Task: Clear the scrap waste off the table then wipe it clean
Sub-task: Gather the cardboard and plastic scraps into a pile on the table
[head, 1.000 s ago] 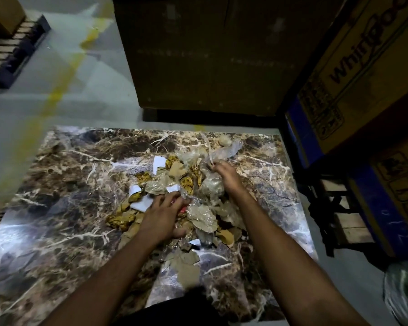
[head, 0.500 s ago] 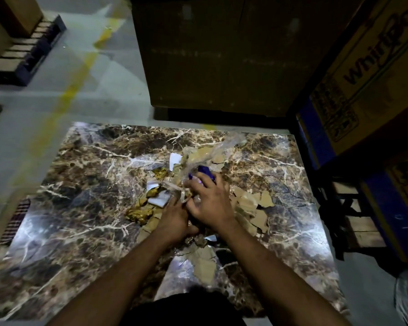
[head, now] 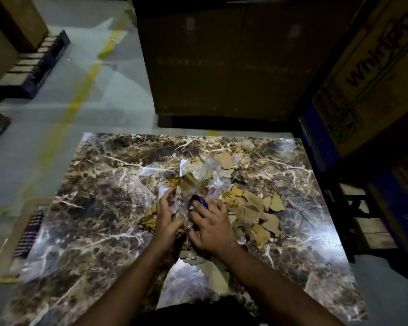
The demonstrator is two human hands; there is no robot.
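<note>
The scrap waste (head: 224, 196), brown card pieces, gold foil and clear plastic, lay heaped mid-way across the marble table (head: 92, 208); our left hand (head: 167, 222) and right hand (head: 210, 227) pressed close together, fingers curled around crinkled plastic and a blue wrapper (head: 199, 202). Cardboard boxes (head: 222, 62) stood beyond the table's far edge.

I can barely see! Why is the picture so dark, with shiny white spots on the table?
Head view: the room is dim; the glossy marble table throws back glare patches near its edges, the left hand looks motion-blurred, and the wide lens bends the big boxes.
</note>
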